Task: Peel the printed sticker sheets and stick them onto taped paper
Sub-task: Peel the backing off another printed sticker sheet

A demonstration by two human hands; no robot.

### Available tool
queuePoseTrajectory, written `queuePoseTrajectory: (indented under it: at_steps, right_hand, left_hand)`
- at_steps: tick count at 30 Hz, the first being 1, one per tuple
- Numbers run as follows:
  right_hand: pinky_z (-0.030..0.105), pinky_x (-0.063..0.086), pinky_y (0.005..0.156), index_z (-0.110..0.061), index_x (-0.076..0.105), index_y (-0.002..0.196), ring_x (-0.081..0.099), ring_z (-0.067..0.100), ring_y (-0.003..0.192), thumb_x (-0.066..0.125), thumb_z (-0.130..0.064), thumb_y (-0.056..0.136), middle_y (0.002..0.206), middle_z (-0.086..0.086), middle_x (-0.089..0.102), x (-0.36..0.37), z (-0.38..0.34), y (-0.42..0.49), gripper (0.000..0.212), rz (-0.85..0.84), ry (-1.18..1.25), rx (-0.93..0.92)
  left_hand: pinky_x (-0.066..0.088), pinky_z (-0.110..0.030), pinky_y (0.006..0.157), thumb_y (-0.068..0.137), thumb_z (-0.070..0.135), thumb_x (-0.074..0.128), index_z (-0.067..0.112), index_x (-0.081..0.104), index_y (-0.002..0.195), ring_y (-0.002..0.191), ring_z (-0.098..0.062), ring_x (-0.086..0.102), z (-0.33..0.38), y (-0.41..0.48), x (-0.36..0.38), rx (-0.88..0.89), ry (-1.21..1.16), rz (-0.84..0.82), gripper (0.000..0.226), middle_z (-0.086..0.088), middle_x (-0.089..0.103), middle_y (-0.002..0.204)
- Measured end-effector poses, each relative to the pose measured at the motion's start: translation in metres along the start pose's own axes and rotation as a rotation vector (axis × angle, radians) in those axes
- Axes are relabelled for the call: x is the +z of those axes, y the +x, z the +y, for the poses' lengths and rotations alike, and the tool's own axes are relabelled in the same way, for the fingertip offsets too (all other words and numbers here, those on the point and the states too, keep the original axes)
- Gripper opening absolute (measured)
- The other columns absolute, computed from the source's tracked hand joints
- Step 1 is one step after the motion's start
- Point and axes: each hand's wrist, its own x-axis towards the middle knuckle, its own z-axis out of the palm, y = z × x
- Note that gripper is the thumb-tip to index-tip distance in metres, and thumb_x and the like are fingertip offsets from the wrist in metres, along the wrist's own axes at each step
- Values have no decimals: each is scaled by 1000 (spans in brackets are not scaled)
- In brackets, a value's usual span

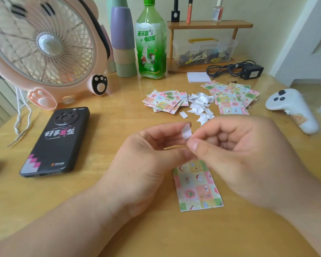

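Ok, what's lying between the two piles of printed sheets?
A heap of small white paper scraps lies between the left pile and the right pile, in the head view.

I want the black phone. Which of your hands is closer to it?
Left. The left hand is just right of the phone; the right hand is farther right. Both pinch a white paper piece.
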Motion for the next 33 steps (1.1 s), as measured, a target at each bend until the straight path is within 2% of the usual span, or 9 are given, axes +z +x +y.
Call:
queuePoseTrajectory:
  at_steps: [2, 4, 8, 12, 19, 23, 33]
  right_hand:
    - [25, 39, 39, -12, 75, 71, 50, 18, 40, 77, -10, 84, 53, 7, 64, -1, 2, 3, 13, 36, 39, 56]
    - [16, 37, 42, -10, 74, 70, 49, 8, 38, 73, -10, 85, 51, 4, 64, -4, 5, 7, 16, 70, 72, 127]
    - [16, 35, 41, -11, 71, 61, 47, 14, 39, 72, -13, 87, 54, 6, 65, -5, 9, 11, 26, 119, 165, 231]
    - [13, 33, 39, -12, 70, 60, 46, 16, 39, 71, -11, 88, 58, 10, 68, -4, 8, 11, 27, 133, 212, 246]
    - [11, 31, 36, -3, 68, 66, 44, 19, 40, 68, -3, 86, 61, 17, 68, -2, 6, 11, 20, 147, 296, 271]
    - [11, 32, 35, -2, 68, 65, 43, 20, 40, 65, -2, 87, 62, 19, 67, -1, 5, 11, 22, 155, 329, 287]
    - [16, 28, 34, -8, 69, 59, 42, 19, 39, 62, 2, 86, 60, 18, 66, 2, 5, 13, 30, 160, 381, 298]
  left_hand:
    - [50, -45, 107, 68, -7, 69, 12, 74, 117, 124, -30, 62, -4, -1, 0, 5, 66, -73, 53, -12, 72, 122]
    - [46, -49, 110, 67, -9, 60, 13, 70, 125, 132, -31, 54, -6, -3, -1, 15, 112, -131, 63, -9, 69, 129]
    - [50, -33, 96, 65, -6, 57, 19, 70, 125, 121, -14, 57, -5, -5, 0, 78, 223, -182, 67, 6, 70, 123]
    - [49, -31, 90, 67, -3, 58, 30, 71, 123, 112, -14, 57, -3, -6, 0, 132, 309, -195, 67, 4, 64, 120]
    - [47, -37, 101, 69, -4, 60, 34, 63, 134, 125, -15, 51, -3, -9, 3, 228, 486, -214, 75, 4, 57, 129]
    - [44, -36, 102, 71, -1, 61, 36, 57, 138, 131, -19, 46, -2, -10, 4, 286, 612, -230, 77, 9, 55, 131]
    - [45, -33, 102, 70, -1, 60, 33, 57, 138, 127, -15, 49, 0, -9, 5, 262, 560, -230, 76, 3, 55, 131]
